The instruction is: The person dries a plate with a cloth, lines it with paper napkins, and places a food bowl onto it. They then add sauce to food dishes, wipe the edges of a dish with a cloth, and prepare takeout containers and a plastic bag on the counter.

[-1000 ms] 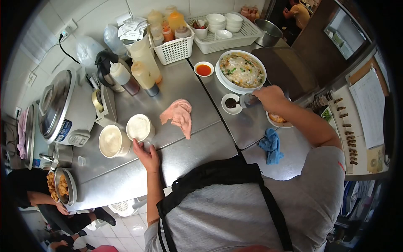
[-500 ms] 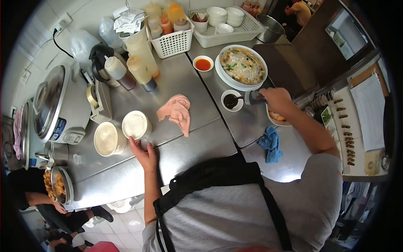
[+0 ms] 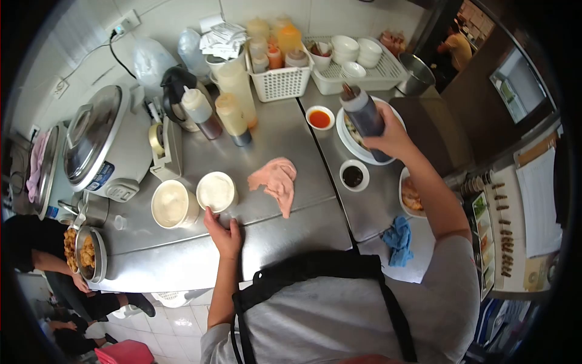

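Bottle of dark sauce [image 3: 362,114] in right hand [image 3: 391,134], blue cooker label [image 3: 100,176] illegible

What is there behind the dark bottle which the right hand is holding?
Behind the dark bottle is a large white bowl; part of its rim and a little food show. Most of the food is hidden by the bottle and right hand.

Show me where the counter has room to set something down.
Free: counter between the basket and pink cloth; also between that cloth and the apron, right of the left hand. Crowded: around the bottles and beneath the right hand.
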Motion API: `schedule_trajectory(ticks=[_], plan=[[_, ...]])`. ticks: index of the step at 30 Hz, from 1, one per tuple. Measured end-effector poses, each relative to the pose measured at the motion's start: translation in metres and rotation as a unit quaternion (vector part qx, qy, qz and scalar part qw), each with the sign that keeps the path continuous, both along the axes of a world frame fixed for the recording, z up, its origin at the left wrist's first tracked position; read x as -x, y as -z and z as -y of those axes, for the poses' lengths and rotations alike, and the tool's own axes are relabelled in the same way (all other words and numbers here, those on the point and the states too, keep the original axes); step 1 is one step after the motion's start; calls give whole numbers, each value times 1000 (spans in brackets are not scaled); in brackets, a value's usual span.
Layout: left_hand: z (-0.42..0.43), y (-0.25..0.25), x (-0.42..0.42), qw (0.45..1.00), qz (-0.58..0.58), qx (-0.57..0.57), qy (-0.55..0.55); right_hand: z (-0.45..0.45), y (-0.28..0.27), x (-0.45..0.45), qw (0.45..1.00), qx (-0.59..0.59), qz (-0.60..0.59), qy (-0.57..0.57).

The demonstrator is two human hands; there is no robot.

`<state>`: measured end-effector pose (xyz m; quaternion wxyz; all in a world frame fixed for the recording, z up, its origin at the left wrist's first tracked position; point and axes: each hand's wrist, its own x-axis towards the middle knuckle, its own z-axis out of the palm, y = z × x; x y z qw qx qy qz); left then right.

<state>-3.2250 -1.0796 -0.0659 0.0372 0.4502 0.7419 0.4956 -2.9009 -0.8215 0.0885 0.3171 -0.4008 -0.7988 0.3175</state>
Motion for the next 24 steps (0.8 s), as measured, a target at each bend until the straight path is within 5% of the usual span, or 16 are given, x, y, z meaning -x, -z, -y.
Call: schedule_trajectory(ticks=[5, 9, 15, 18, 20, 24], plan=[[0, -7, -1, 1000, -17, 12, -11, -62, -48, 125, 988, -108, -101, 42], [2, -6, 0, 1000, -14, 0, -10, -145, -10, 208, 965, -138, -197, 101], [4, 3, 4, 999, -40, -3, -6, -156, 33, 239, 952, -114, -46, 282], [2, -2, 3, 999, -32, 8, -14, -195, 31, 239, 969, -116, -114, 185], [2, -1, 3, 1000, -25, 8, -17, -202, -46, 233, 981, -68, -124, 134], [2, -2, 2, 999, -33, 26, -17, -174, -241, 203, 918, -14, -396, 12]])
